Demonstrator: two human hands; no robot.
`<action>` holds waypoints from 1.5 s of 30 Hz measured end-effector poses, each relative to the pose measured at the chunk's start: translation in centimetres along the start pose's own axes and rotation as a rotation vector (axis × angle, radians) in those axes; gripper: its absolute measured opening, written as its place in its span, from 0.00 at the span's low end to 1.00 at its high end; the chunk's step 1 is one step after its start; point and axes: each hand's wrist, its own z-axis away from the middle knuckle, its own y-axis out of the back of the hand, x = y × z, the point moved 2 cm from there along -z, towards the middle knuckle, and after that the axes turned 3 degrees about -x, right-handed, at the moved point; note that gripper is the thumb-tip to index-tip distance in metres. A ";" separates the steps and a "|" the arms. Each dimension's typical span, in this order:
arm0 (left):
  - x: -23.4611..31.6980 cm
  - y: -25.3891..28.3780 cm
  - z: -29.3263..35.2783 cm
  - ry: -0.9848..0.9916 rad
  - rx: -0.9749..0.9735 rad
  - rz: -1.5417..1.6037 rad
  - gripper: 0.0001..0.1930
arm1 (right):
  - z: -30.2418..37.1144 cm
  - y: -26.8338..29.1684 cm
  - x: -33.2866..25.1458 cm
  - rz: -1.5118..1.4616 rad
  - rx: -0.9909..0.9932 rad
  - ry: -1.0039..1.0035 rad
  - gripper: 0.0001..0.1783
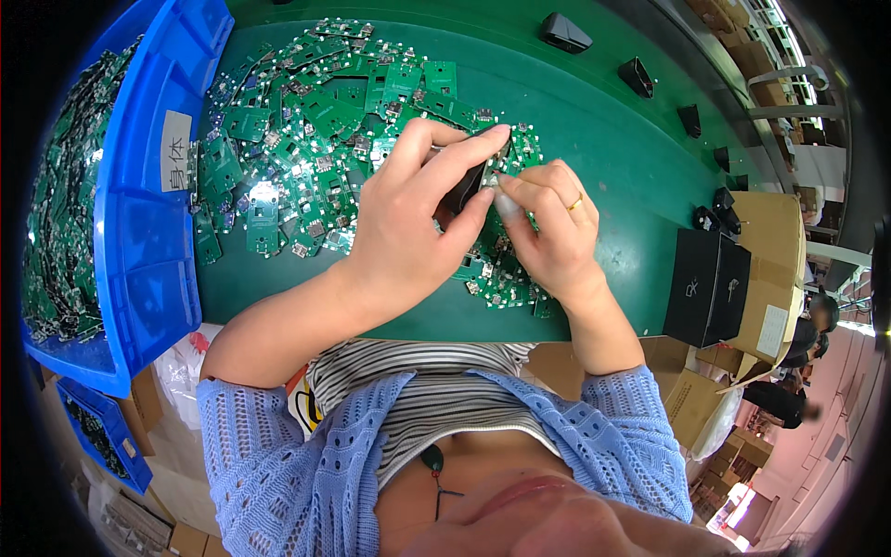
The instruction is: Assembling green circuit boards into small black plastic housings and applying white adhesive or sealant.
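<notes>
My left hand [401,212] is closed round a small black plastic housing [464,190], thumb below and fingers above. My right hand [557,221], with a ring on one finger, is pinched at the housing's right end. Whatever lies between its fingertips is too small and covered to name. Under and around both hands, many loose green circuit boards [264,223] with silver metal parts are heaped on the green tabletop [622,278]. Some boards lie below my right hand, near the table's front edge.
A blue bin [148,204] full of circuit boards stands at the left; a smaller blue bin [111,436] sits lower. Several black housings [564,33] are spaced along the far right side. A black box [696,288] and a cardboard box [770,251] stand at the right.
</notes>
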 end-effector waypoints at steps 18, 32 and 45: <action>-1.0 -1.3 0.0 0.124 0.012 0.482 0.20 | -0.1 -1.4 0.2 -1.067 0.099 -0.794 0.17; -1.4 -0.8 -0.6 0.548 -0.152 0.996 0.19 | 0.6 0.1 0.6 -1.052 0.227 -0.724 0.13; -2.4 -0.6 -0.2 0.526 -0.203 0.812 0.12 | -0.2 0.3 -0.6 0.009 0.007 0.058 0.16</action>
